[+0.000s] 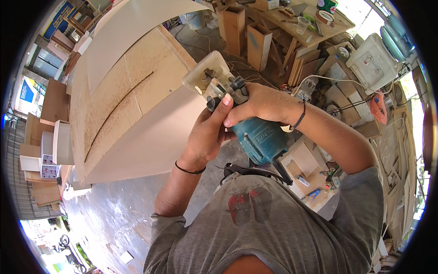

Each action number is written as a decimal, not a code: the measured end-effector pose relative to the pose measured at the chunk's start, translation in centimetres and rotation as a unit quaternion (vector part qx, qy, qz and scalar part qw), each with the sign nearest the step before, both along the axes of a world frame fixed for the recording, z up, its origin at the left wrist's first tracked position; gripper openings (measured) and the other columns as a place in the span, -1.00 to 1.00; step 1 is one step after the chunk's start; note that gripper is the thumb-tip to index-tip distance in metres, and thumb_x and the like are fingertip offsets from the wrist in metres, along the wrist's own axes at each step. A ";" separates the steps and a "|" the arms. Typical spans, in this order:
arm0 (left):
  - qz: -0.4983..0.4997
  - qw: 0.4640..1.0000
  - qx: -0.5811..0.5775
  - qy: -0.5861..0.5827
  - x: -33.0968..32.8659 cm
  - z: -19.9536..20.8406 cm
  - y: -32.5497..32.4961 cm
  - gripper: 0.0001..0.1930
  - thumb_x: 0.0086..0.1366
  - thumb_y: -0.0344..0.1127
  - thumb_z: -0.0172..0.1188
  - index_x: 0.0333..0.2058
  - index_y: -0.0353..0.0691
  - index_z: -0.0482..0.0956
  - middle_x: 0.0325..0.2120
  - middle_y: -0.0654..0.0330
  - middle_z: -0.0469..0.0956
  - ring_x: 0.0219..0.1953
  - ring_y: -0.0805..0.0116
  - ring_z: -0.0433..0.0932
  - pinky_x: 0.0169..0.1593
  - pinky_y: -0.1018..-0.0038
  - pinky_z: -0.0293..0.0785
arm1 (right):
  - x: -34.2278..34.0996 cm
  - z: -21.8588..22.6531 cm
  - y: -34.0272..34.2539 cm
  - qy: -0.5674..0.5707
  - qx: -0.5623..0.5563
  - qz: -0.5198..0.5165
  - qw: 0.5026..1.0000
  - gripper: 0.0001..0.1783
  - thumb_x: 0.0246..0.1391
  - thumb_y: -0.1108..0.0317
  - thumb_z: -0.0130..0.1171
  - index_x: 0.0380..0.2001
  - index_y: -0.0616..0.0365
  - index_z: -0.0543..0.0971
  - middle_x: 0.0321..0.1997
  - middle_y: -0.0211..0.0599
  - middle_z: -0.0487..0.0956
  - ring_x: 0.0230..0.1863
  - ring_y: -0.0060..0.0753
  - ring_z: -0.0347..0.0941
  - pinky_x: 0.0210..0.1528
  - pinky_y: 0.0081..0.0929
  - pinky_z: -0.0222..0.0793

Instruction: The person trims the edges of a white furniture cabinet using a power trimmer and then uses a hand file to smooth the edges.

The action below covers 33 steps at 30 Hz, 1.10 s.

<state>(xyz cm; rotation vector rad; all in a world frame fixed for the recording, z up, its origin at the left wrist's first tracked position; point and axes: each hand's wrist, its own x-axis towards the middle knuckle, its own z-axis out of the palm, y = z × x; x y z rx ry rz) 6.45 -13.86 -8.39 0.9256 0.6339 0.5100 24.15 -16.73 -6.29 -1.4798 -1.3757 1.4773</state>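
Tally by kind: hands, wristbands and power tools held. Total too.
Hands: 2 (left hand, right hand)
Dark wristbands: 2 (left wristband, right wristband)
Teal handheld router: 1
Total: 5

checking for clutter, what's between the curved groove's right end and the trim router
In the head view, only the wooden panel shows between the right end of the curved groove and the trim router; no object lies there.

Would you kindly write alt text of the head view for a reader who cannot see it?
A person holds a teal power tool with a pale base in the bare left grip and right grip. To the left is a large wooden panel marked by a curved, dusty dark line; a cluttered table stands at the upper right.
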 end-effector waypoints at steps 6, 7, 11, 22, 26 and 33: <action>-0.003 1.000 -0.005 -0.005 0.0 0.6 0.0 -0.42 0.35 0.09 0.05 0.12 -0.27 0.31 -0.09 0.13 0.51 -0.13 0.38 0.58 -0.15 0.39 0.61 | -0.1 2.0 -0.2 -0.014 -0.024 0.033 0.999 -0.47 -0.23 0.09 0.39 -0.21 0.23 0.59 -0.36 -0.31 0.60 -0.35 -0.50 0.52 -0.25 -0.56 0.41; -0.007 1.000 -0.004 -0.008 0.0 0.6 0.1 -0.42 0.36 0.10 0.04 0.12 -0.28 0.31 -0.09 0.11 0.50 -0.12 0.37 0.57 -0.14 0.38 0.61 | -0.2 2.3 -0.3 -0.014 -0.029 0.027 0.999 -0.46 -0.24 0.09 0.39 -0.21 0.23 0.59 -0.36 -0.31 0.60 -0.35 -0.50 0.52 -0.25 -0.57 0.41; -0.014 1.000 -0.009 -0.011 -0.1 1.2 -0.1 -0.38 0.36 0.11 0.03 0.13 -0.33 0.29 -0.06 0.07 0.49 -0.07 0.32 0.56 -0.07 0.33 0.59 | -0.4 3.3 -0.6 -0.016 -0.050 0.018 0.998 -0.45 -0.25 0.08 0.39 -0.21 0.25 0.58 -0.37 -0.29 0.60 -0.36 -0.50 0.52 -0.27 -0.57 0.41; -0.027 0.999 -0.008 -0.014 0.0 1.4 0.1 -0.41 0.39 0.12 -0.04 0.13 -0.28 0.29 -0.08 0.09 0.50 -0.09 0.33 0.56 -0.09 0.32 0.58 | -0.1 2.9 -0.3 -0.006 -0.033 0.010 0.999 -0.44 -0.29 0.07 0.42 -0.26 0.27 0.59 -0.39 -0.27 0.58 -0.42 -0.48 0.51 -0.33 -0.55 0.41; -0.033 0.999 -0.006 -0.008 0.0 1.6 0.1 -0.41 0.39 0.12 -0.05 0.13 -0.28 0.27 -0.09 0.09 0.50 -0.11 0.35 0.57 -0.14 0.34 0.62 | -0.1 2.9 -0.4 0.003 -0.032 0.009 0.999 -0.45 -0.27 0.07 0.42 -0.24 0.25 0.59 -0.41 -0.29 0.57 -0.42 -0.49 0.51 -0.33 -0.56 0.41; -0.023 1.000 -0.011 -0.014 0.0 1.8 0.0 -0.38 0.37 0.14 -0.01 0.12 -0.32 0.31 -0.09 0.07 0.50 -0.09 0.32 0.56 -0.07 0.32 0.57 | -0.3 3.2 -0.4 0.002 -0.031 0.010 0.999 -0.45 -0.27 0.07 0.42 -0.24 0.25 0.59 -0.40 -0.28 0.58 -0.41 -0.48 0.52 -0.32 -0.56 0.41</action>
